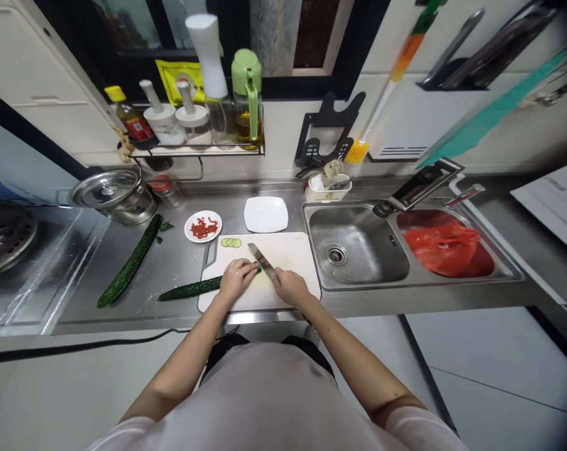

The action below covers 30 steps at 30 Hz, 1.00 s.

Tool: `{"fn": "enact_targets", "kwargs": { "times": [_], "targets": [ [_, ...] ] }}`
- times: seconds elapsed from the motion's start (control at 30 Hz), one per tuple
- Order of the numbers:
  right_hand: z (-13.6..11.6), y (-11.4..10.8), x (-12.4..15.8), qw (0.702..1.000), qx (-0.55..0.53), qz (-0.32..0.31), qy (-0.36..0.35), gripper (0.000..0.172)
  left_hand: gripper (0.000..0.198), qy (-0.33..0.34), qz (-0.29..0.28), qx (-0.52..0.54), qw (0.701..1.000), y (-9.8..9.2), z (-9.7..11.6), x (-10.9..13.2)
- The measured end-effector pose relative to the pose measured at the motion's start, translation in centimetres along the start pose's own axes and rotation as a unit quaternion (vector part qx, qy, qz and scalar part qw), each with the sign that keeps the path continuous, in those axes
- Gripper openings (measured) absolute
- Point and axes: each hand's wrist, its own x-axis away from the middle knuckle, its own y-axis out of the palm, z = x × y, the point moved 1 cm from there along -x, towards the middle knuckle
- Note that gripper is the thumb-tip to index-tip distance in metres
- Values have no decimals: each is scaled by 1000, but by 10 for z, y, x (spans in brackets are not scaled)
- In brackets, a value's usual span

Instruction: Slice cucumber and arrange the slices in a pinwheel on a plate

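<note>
A dark green cucumber [189, 290] lies across the left part of a white cutting board [264, 302], its tail end reaching past the board over the counter. My left hand [236, 280] is closed over the cucumber near its cut end, fingers bent. In my right hand [290, 287] is a kitchen knife [261, 259], gripped by the handle, its blade slanting up and left beside that cut end. Several thin cucumber slices [230, 242] overlap at the board's upper left. Whether the blade touches the cucumber is hard to see.
A second cucumber [131, 263] rests left, near a lidded steel pot [116, 194]. Behind the board are a plate with chopped red pieces [203, 228] and a white square plate [265, 215]. Right is the double sink [358, 250], a red plastic bag [445, 244] in its far basin.
</note>
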Motion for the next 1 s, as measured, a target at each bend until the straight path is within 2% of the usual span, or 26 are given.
{"fn": "enact_targets", "kwargs": {
  "times": [1.0],
  "targets": [
    [-3, 10, 0, 999, 26, -19, -28, 27, 26, 7, 8, -10, 1000, 3, 3, 3]
  ]
}}
